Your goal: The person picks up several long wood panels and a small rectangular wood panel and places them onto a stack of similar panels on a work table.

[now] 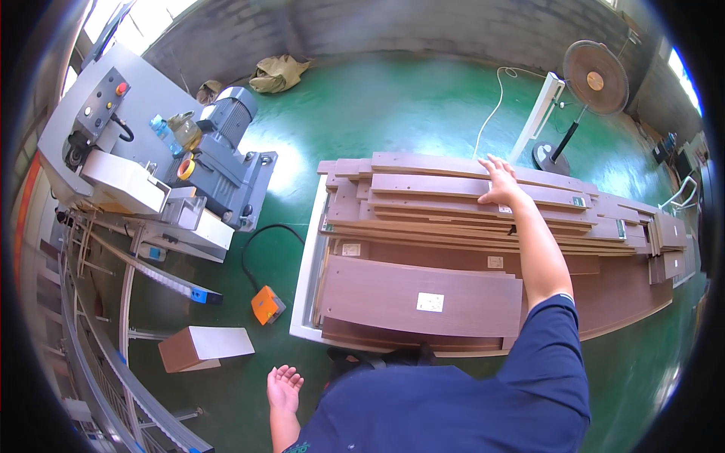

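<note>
I see the grey machine (166,151) at left, an orange foot pedal (267,305) and a small block (202,347) on the green floor (393,106), and a fan (593,83) beyond. My right hand (498,181) lies flat, fingers spread, on the top brown plank (468,185) of the stack (483,249); its long axis runs left to right. My left hand (284,389) hangs open, palm up, holding nothing.

Bright daylight glares off the green floor (362,113) left of the fan (595,77); edges bend and darken, perhaps slightly blurred toward the rim.
</note>
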Demonstrator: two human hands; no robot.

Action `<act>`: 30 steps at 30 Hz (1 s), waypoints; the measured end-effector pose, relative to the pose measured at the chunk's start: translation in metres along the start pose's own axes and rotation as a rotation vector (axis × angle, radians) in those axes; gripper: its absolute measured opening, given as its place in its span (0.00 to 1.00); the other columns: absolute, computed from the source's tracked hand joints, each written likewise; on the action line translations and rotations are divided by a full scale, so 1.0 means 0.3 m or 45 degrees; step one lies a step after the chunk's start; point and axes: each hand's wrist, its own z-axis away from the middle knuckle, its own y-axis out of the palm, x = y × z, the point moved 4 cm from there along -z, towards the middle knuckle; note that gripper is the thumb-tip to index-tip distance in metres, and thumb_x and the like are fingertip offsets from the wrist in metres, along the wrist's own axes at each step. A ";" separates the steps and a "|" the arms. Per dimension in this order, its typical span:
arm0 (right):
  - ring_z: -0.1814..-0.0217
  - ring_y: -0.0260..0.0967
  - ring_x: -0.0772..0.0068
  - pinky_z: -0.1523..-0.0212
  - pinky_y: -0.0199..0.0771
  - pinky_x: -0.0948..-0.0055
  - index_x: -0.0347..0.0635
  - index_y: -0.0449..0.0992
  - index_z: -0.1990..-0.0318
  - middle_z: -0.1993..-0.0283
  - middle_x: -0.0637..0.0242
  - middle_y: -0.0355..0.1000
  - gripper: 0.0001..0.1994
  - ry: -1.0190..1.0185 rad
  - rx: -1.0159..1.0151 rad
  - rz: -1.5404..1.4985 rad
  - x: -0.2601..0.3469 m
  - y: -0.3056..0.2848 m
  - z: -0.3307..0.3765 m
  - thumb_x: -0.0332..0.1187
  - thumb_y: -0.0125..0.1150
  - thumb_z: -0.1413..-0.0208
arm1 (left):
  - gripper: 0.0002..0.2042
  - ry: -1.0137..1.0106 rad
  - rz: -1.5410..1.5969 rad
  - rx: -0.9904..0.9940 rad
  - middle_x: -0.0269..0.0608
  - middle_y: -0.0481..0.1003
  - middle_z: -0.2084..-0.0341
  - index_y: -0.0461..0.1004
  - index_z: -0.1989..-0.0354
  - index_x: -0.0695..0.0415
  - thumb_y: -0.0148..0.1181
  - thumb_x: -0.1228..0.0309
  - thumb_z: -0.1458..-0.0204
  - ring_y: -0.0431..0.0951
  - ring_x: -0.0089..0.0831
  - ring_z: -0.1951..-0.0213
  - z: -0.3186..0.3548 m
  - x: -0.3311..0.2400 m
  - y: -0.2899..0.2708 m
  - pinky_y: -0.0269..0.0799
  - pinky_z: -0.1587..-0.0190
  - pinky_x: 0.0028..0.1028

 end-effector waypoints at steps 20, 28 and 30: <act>0.29 0.51 0.55 0.30 0.56 0.60 0.58 0.60 0.34 0.32 0.64 0.57 0.51 -0.065 0.376 0.207 0.014 0.000 -0.153 0.28 0.80 0.74 | 0.14 0.017 0.073 -0.028 0.42 0.75 0.67 0.69 0.61 0.57 0.46 0.58 0.38 0.75 0.33 0.66 0.037 0.038 -0.037 0.74 0.59 0.35; 0.29 0.51 0.53 0.30 0.57 0.62 0.52 0.59 0.34 0.31 0.58 0.56 0.53 -0.052 0.352 0.180 0.000 0.010 -0.160 0.27 0.80 0.77 | 0.14 -0.005 0.125 0.005 0.43 0.76 0.66 0.70 0.59 0.58 0.47 0.58 0.39 0.77 0.34 0.66 -0.015 0.023 -0.047 0.76 0.59 0.35; 0.29 0.52 0.53 0.30 0.57 0.64 0.48 0.58 0.34 0.31 0.55 0.56 0.54 -0.165 0.287 0.159 0.000 0.075 -0.220 0.28 0.76 0.79 | 0.15 0.009 0.185 0.026 0.44 0.77 0.66 0.71 0.59 0.59 0.48 0.58 0.39 0.78 0.35 0.66 -0.001 0.025 -0.106 0.76 0.59 0.36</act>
